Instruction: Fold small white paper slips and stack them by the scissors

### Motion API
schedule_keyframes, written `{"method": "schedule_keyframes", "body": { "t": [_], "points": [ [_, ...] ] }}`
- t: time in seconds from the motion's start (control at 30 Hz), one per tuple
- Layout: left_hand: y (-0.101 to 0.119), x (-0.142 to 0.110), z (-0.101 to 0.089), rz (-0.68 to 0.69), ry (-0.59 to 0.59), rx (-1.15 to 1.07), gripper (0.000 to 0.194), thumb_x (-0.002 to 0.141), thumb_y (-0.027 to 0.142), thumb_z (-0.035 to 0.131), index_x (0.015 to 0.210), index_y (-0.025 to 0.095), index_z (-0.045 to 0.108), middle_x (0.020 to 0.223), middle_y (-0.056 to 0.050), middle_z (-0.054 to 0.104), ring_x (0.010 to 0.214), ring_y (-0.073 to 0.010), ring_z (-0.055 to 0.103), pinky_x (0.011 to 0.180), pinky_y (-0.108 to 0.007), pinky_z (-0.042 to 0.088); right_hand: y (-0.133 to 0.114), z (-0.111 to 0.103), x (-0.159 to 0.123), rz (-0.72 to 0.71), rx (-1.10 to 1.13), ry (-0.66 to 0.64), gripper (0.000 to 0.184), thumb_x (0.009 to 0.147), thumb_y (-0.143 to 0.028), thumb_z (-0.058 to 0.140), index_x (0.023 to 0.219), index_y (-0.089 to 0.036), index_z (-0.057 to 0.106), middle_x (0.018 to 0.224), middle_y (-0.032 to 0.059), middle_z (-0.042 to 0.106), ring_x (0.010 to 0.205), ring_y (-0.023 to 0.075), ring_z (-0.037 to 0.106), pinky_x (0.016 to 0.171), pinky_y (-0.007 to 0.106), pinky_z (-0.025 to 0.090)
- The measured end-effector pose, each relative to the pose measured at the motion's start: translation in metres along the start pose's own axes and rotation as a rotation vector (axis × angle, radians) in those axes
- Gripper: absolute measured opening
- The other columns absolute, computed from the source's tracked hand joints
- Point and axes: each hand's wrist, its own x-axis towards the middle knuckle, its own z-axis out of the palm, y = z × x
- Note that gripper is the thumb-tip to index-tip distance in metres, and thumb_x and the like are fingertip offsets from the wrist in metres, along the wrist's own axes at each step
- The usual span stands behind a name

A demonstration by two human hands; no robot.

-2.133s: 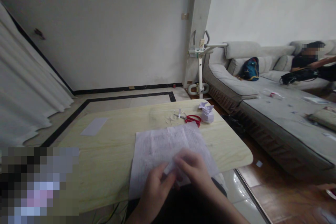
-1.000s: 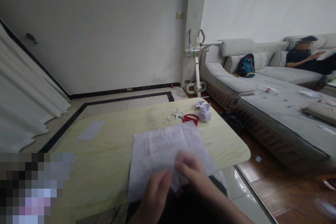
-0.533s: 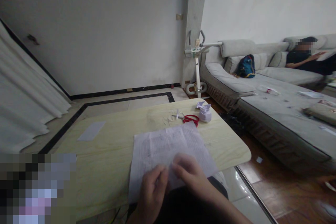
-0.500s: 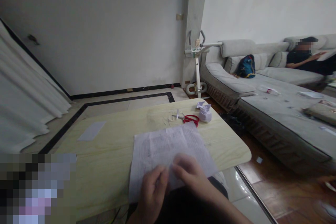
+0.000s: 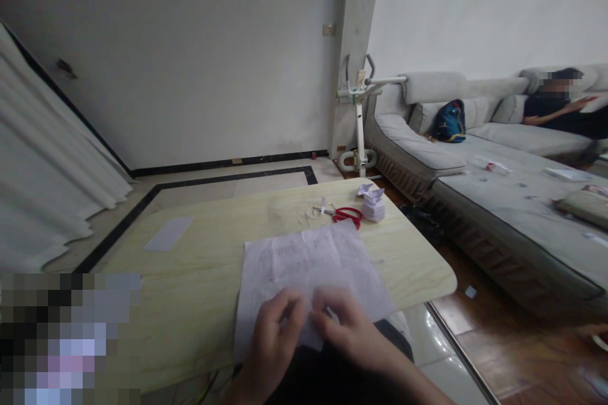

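Note:
My left hand (image 5: 280, 323) and my right hand (image 5: 339, 323) are close together over the near edge of a large printed paper sheet (image 5: 289, 266). Fingers and thumb are curled into a pinch on each hand. Between them shows a small white piece of paper (image 5: 311, 335), its shape blurred and partly hidden by the fingers. The large sheet lies creased on the pale wooden table (image 5: 204, 310). Beyond its far corner lie red-handled scissors (image 5: 346, 215), touching or nearly touching it.
Thin paper scraps (image 5: 308, 214) lie by the scissor blades. A folded paper piece (image 5: 373, 204) stands at the far right corner. A white paper rectangle (image 5: 168, 233) lies at left. Right of the table is a grey sofa (image 5: 498, 202) with a seated person (image 5: 551, 104).
My hands keep working close together, their fingers shifting; a paper piece showed more plainly between them earlier. The view swings slightly. The large sheet, scissors and folded paper stay put on the table.

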Motion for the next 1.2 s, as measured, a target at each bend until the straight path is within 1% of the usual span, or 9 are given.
{"method": "schedule_keyframes", "body": {
  "t": [0.2,0.4,0.5,0.63,0.77,0.9,0.97,1.07,1.2],
  "points": [
    [-0.005,-0.004,0.005,-0.014,0.039,-0.002,0.025,0.091,0.03,0.048,0.072,0.02,0.059,0.063,0.002,0.061,0.061,-0.0156,0.063,0.059,-0.021,0.051,0.006,0.002,-0.001,0.017,-0.008,-0.009,0.021,0.085,-0.032,0.053,0.068,-0.019,0.052,0.066,-0.0018,0.047,0.067,0.0158,0.046,0.063,0.028,0.039],
    [-0.004,-0.005,0.004,0.028,-0.029,-0.08,0.024,0.092,0.028,0.048,0.071,0.022,0.056,0.063,0.004,0.06,0.061,-0.0141,0.063,0.058,-0.019,0.05,0.005,0.002,-0.001,-0.02,-0.009,-0.094,0.028,0.088,-0.034,0.054,0.065,-0.019,0.049,0.064,-0.0024,0.046,0.064,0.014,0.044,0.059,0.025,0.038],
    [-0.003,-0.005,0.002,0.047,0.061,-0.064,0.022,0.093,0.027,0.048,0.073,0.022,0.057,0.063,0.004,0.059,0.06,-0.0141,0.061,0.057,-0.019,0.05,0.003,0.002,-0.001,0.002,-0.008,-0.084,0.03,0.091,-0.038,0.052,0.068,-0.019,0.051,0.066,-0.002,0.049,0.066,0.0144,0.047,0.06,0.025,0.039],
    [-0.008,-0.007,0.003,-0.009,0.195,-0.085,0.018,0.092,0.029,0.05,0.076,0.022,0.058,0.065,0.003,0.058,0.062,-0.015,0.059,0.058,-0.02,0.051,0.003,0.001,-0.003,0.012,-0.054,-0.113,0.033,0.094,-0.04,0.049,0.069,-0.019,0.049,0.066,-0.0015,0.051,0.066,0.0143,0.049,0.059,0.024,0.039],
    [-0.014,-0.008,0.005,-0.06,0.166,-0.135,0.025,0.091,0.032,0.049,0.068,0.023,0.052,0.06,0.004,0.05,0.056,-0.0148,0.053,0.052,-0.02,0.048,0.005,0.001,-0.006,-0.032,-0.108,-0.109,0.029,0.094,-0.036,0.049,0.07,-0.019,0.051,0.068,-0.0009,0.054,0.066,0.0146,0.05,0.061,0.025,0.04],
    [-0.015,-0.009,0.001,-0.033,0.115,-0.106,0.027,0.092,0.031,0.047,0.066,0.023,0.049,0.061,0.004,0.047,0.058,-0.0149,0.052,0.054,-0.02,0.047,0.007,0.003,-0.007,-0.04,-0.097,-0.072,0.032,0.094,-0.04,0.049,0.069,-0.02,0.051,0.067,-0.0003,0.055,0.065,0.0155,0.05,0.061,0.027,0.041],
    [-0.012,-0.01,0.0,-0.01,0.136,-0.09,0.027,0.093,0.03,0.047,0.067,0.023,0.049,0.06,0.004,0.048,0.058,-0.0148,0.053,0.054,-0.02,0.047,0.006,0.004,-0.006,-0.022,-0.071,-0.047,0.034,0.094,-0.042,0.05,0.067,-0.021,0.05,0.065,-0.0005,0.053,0.065,0.0159,0.05,0.061,0.027,0.041],
    [-0.01,-0.011,0.003,-0.013,0.193,-0.084,0.027,0.092,0.031,0.048,0.066,0.023,0.049,0.058,0.005,0.048,0.055,-0.0148,0.053,0.052,-0.02,0.047,0.004,0.004,-0.004,0.005,-0.044,-0.053,0.03,0.092,-0.04,0.053,0.069,-0.02,0.052,0.067,-0.0004,0.055,0.067,0.0164,0.052,0.063,0.027,0.041],
    [-0.015,-0.007,0.004,-0.12,0.218,-0.101,0.027,0.091,0.039,0.05,0.071,0.023,0.057,0.061,0.003,0.056,0.058,-0.0167,0.058,0.052,-0.023,0.05,0.004,0.002,-0.004,-0.019,-0.046,-0.036,0.029,0.092,-0.04,0.052,0.071,-0.02,0.052,0.069,0.0001,0.055,0.07,0.0171,0.052,0.067,0.028,0.042]
  ]
}}
